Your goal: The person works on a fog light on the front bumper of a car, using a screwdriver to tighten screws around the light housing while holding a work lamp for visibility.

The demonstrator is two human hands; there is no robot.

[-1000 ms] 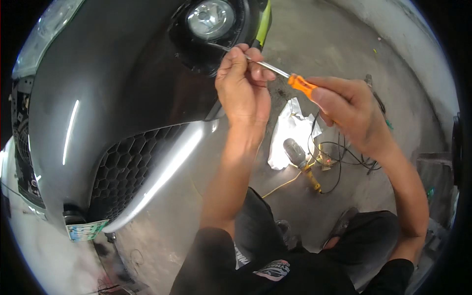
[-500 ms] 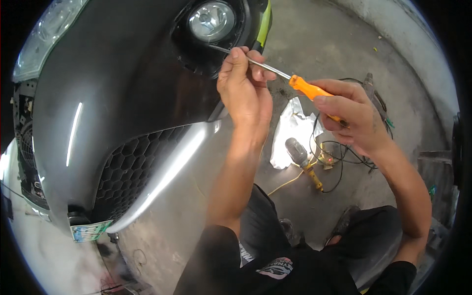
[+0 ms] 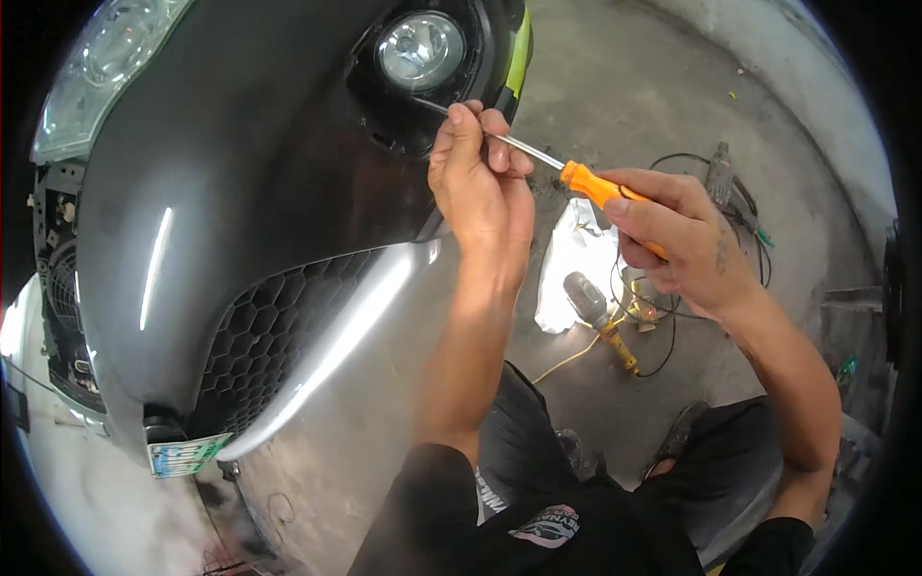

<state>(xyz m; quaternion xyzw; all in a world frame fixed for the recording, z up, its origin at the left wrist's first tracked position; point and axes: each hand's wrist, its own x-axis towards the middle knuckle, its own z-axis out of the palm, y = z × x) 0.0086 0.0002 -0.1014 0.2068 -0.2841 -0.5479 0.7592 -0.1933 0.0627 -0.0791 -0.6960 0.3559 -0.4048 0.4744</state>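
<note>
A screwdriver with an orange handle (image 3: pixel 586 184) slants up and left across the view. My right hand (image 3: pixel 687 235) is wrapped round that handle. Closer to the tip, my left hand (image 3: pixel 483 192) pinches the metal shaft between thumb and fingers. The shaft's end reaches the dark recess just below a round fog lamp (image 3: pixel 421 52) in a black car bumper (image 3: pixel 221 154). Whether the tip sits in a screw cannot be made out.
Below the bumper's honeycomb grille (image 3: pixel 274 326) runs a silver trim strip (image 3: pixel 331 336). On the concrete floor lie a yellow-handled work lamp (image 3: pixel 600 317), a white plastic sheet (image 3: pixel 562 259) and black cables (image 3: pixel 663 346). A headlight (image 3: pixel 110 58) shows at far left.
The whole view has shifted a little, so the bumper and lamp appear slightly lower and farther right. Both hands keep their hold on the screwdriver.
</note>
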